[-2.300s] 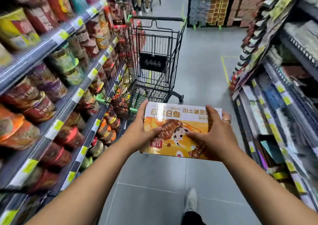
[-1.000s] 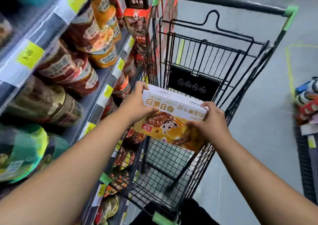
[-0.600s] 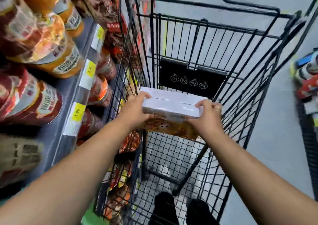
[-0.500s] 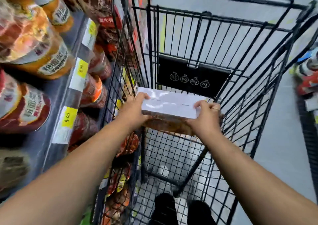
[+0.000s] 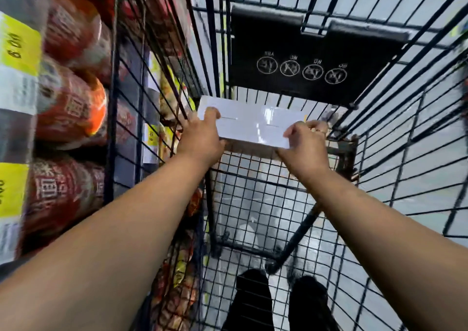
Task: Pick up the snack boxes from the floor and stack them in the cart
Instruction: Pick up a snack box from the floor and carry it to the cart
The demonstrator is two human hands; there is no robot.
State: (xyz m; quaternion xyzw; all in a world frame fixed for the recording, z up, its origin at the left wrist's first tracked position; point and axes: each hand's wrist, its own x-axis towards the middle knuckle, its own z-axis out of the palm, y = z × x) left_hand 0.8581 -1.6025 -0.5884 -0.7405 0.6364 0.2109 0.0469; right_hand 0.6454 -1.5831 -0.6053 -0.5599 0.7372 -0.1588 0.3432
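From my seat I am looking straight down into the black wire cart (image 5: 405,153), and I count one snack box (image 5: 250,125) inside its basket, at the far end, just below the black flap (image 5: 311,59) that carries four round icons. The box shows me its plain white face, with a sliver of the darker printed side along the near edge; I cannot tell whether it touches the mesh floor. Both hands are on it: the left hand (image 5: 200,140) grips the left end with the fingers curled over the white face, and the right hand (image 5: 304,151) pinches the right end, thumb on top, one ring (image 5: 320,131) showing on a finger. Through the mesh I see two dark trouser legs (image 5: 253,303) and the grey floor (image 5: 253,199). Left of the cart stands a shelf (image 5: 131,158) of red and orange snack packs (image 5: 71,107), blurred, with yellow price tags (image 5: 20,42) along its edges
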